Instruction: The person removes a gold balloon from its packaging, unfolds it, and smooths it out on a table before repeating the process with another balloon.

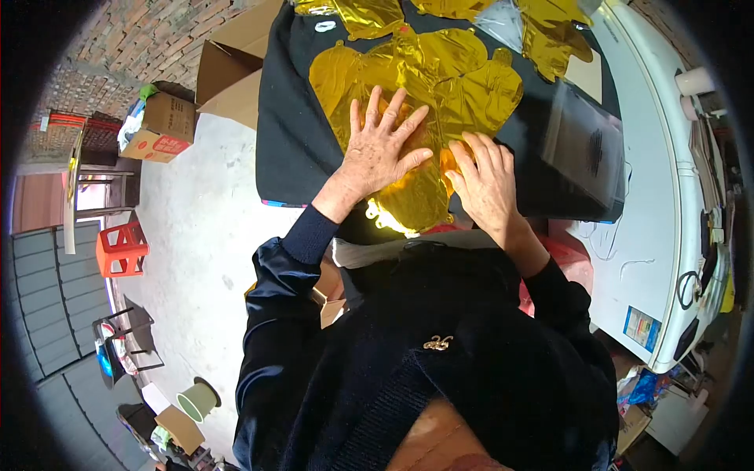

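A shiny gold foil piece (458,86) with rounded lobes lies flat on a black-covered table (287,141). My left hand (378,147) rests on its middle, palm down, with the fingers spread. On the right edge of the foil is my right hand (484,177), its fingers bent and close together beside an orange-gold fold. What those fingertips hold, if anything, is hidden. The narrow lower end of the foil reaches the table's near edge. More gold foil pieces (369,17) lie at the far edge of the table.
Clear plastic bags (581,149) lie on the table's right side. Beyond them stands a white appliance (656,180). Cardboard boxes (161,125), a red stool (122,249) and a green bin (196,402) stand on the floor at the left.
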Demonstrator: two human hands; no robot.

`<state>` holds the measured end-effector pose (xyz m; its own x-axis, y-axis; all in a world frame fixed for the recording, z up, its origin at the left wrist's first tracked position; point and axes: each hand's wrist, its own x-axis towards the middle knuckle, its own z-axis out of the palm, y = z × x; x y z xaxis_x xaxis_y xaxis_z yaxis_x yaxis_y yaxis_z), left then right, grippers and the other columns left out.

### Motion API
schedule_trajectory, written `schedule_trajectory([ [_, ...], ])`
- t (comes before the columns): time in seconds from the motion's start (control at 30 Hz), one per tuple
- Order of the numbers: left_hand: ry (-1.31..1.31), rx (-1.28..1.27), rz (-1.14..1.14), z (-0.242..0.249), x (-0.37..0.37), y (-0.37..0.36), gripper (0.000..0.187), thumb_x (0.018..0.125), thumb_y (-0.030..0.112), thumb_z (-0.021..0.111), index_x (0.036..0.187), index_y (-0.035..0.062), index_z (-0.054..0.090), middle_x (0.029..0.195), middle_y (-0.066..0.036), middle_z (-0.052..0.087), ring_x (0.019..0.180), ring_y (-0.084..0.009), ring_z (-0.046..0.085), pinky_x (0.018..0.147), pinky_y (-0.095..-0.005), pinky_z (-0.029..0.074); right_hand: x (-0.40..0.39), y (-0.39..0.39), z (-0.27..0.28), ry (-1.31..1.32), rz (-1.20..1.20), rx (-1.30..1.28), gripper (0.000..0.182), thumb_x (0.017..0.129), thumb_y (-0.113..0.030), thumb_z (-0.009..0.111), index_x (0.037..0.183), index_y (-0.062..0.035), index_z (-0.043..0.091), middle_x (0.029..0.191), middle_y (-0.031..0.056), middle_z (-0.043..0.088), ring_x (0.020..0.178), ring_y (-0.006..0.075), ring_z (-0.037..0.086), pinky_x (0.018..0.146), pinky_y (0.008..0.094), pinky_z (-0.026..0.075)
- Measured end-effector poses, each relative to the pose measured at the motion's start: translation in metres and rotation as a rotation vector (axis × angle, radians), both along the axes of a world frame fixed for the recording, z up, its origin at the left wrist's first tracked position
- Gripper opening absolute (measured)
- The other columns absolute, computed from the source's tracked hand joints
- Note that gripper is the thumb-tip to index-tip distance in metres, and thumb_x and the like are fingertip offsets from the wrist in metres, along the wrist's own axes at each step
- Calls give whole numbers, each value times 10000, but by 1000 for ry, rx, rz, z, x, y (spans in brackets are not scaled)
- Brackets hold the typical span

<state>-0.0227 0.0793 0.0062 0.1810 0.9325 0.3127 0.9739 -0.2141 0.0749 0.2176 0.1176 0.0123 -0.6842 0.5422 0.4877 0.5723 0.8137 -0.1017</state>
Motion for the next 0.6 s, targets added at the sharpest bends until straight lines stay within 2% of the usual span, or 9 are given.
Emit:
schedule_trajectory([
  [0.03,2,8,11,0,-1,6,692,1004,669,436,1576,280,403,1658,-163,268,1525,-477,187,1197,-687,145,-3,4,-1,-25,1,-48,573,884,-357,730,1371,-95,579,1441,144,510,1374,344,428,1090,532,343],
  [0.13,2,43,40,-11,-2,25,654,1020,628,441,1570,276,413,1656,-162,280,1520,-473,206,1191,-688,153,-15,9,-1,-111,-19,-43,619,929,-425,669,1459,-137,528,1530,156,436,1449,368,344,1140,595,274],
  [0.17,12,47,47,-17,-2,30,649,1021,622,443,1568,274,416,1653,-164,286,1517,-476,211,1189,-688,160,-15,10,-9,-148,-31,-123,635,960,-479,615,1501,-171,494,1581,159,382,1487,380,288,1157,658,218],
  [0.2,22,50,54,-21,-1,33,645,1022,617,445,1566,273,420,1651,-166,292,1514,-479,216,1186,-688,167,-14,9,-13,-208,-52,-133,654,971,-505,592,1524,-180,467,1598,152,368,1496,383,274,1171,671,190],
  [0.23,41,69,60,-27,0,34,645,1019,614,448,1561,266,430,1634,-172,325,1499,-488,246,1181,-686,187,-12,9,-16,-216,-55,-142,665,976,-516,581,1538,-185,449,1608,146,357,1503,386,261,1174,681,175],
  [0.37,16,14,68,-30,4,33,684,1012,661,383,1575,273,414,1658,-154,302,1523,-475,204,1203,-681,121,-8,4,-17,-274,-98,-160,692,985,-537,557,1570,-199,407,1634,126,328,1521,390,220,1175,705,148],
  [0.6,-11,14,46,-26,6,30,694,1009,664,392,1581,271,403,1653,-158,306,1520,-474,207,1197,-688,128,-5,3,-12,-287,-76,-180,677,979,-539,569,1544,-187,445,1633,130,322,1523,381,215,1162,718,160],
])
